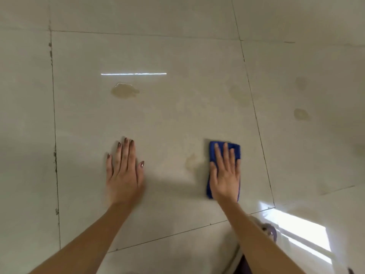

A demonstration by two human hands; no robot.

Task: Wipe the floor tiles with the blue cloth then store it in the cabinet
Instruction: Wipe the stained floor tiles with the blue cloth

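A folded blue cloth (pixel 236 150) lies flat on a large beige floor tile (pixel 158 119). My right hand (pixel 225 175) presses down on it, palm flat and fingers spread, covering most of it. My left hand (pixel 124 171) rests flat on the same tile to the left, fingers together, holding nothing. A faint brownish stain (pixel 190 161) sits just left of the cloth. A larger wet-looking stain (pixel 124 90) lies farther ahead. No cabinet is in view.
More faint stains (pixel 301 114) mark the tile to the right. Dark grout lines (pixel 54 135) divide the tiles. A bright window reflection (pixel 304 234) falls on the floor at the lower right, beside my knee (pixel 268 230).
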